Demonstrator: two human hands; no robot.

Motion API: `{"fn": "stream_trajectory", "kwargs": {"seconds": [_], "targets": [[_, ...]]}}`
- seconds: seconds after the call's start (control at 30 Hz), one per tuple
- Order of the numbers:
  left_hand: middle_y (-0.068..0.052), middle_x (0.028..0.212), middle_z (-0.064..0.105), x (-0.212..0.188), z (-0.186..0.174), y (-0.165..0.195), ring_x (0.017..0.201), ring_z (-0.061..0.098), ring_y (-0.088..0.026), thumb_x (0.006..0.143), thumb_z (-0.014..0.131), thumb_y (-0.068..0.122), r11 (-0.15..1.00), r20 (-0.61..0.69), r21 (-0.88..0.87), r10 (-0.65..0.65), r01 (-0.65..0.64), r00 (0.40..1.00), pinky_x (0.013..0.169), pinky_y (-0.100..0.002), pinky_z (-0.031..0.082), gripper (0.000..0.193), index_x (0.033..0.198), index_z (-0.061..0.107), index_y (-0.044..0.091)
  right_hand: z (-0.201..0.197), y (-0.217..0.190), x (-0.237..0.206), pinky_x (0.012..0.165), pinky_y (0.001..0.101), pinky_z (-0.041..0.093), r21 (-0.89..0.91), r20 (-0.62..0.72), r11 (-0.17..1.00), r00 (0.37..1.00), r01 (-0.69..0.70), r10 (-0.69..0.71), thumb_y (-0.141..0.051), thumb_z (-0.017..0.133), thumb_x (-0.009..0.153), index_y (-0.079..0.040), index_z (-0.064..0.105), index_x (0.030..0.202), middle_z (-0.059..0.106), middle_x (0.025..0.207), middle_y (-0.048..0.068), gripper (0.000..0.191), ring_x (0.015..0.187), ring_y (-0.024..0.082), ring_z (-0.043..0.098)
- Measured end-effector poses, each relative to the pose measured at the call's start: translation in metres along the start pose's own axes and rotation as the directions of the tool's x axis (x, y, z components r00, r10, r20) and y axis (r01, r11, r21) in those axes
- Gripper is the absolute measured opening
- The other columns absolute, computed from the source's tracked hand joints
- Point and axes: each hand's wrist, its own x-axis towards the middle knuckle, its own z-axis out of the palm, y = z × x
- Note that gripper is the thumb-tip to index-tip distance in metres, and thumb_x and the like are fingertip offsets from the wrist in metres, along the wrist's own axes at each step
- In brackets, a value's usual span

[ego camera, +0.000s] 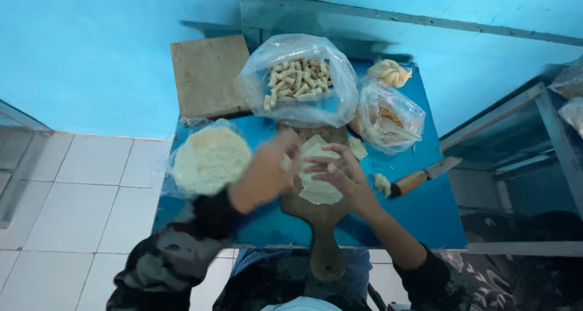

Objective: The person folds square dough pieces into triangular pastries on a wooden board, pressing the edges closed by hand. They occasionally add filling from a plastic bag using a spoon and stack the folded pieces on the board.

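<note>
From the head camera, a small blue table top [425,214] sits against a blue wall, its left edge over white floor tiles and its right edge close to a grey metal frame [516,113]. A wooden paddle-shaped chopping board [322,220] lies down the middle, its handle hanging past the near edge toward the person. Open blue surface shows only at the near right corner and in a strip at the near left; the far half is crowded.

On the board lies a pale, flat sheet of dough wrapper [320,191], partly folded, with more pale pieces just beyond it. The left hand [264,174] comes in from the left, loosely curled, with a small pale bit at its fingertips; how tightly they pinch cannot be told. The right hand [343,174] rests on the wrapper, fingers spread and slightly bent, pressing its upper edge. The two hands nearly meet over the board.

A round stack of pale wrappers in clear plastic [209,159] lies at the left edge. Behind are a square wooden board [206,74], a clear plastic bag of small rolled pastries [297,80], and a smaller clear bag with brown filling [388,119]. A wooden-handled knife [422,177] lies to the right, just beside the right hand.
</note>
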Motion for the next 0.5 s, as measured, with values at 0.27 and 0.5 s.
{"fn": "stream_trajectory", "kwargs": {"seconds": [0.27, 0.5], "targets": [[-0.021, 0.120, 0.063, -0.030, 0.032, 0.047, 0.109, 0.062, -0.043, 0.095, 0.070, 0.013, 0.984, -0.074, 0.137, 0.129, -0.118, 0.989, 0.091, -0.046, 0.052, 0.032, 0.123, 0.059, 0.002, 0.002, -0.002, -0.038, 0.086, 0.0317, 0.057, -0.127, -0.181, 0.990, 0.983, -0.063, 0.039, -0.012, 0.067, 0.097, -0.007, 0.048, 0.141, 0.068, 0.107, 0.008, 0.048, 0.101, 0.015, 0.068], [-0.019, 0.094, 0.071, -0.053, 0.054, 0.026, 0.084, 0.073, -0.040, 0.090, 0.069, 0.003, 0.844, 0.129, -0.401, -0.332, 0.356, 0.934, 0.070, -0.038, 0.059, 0.045, 0.132, 0.054, 0.006, -0.001, 0.000, -0.051, 0.085, 0.0261, 0.054, -0.370, -0.139, 0.929, 0.989, 0.000, -0.055, -0.002, 0.068, 0.096, -0.004, 0.053, 0.134, 0.061, 0.124, 0.002, 0.041, 0.109, 0.010, 0.065]]}}
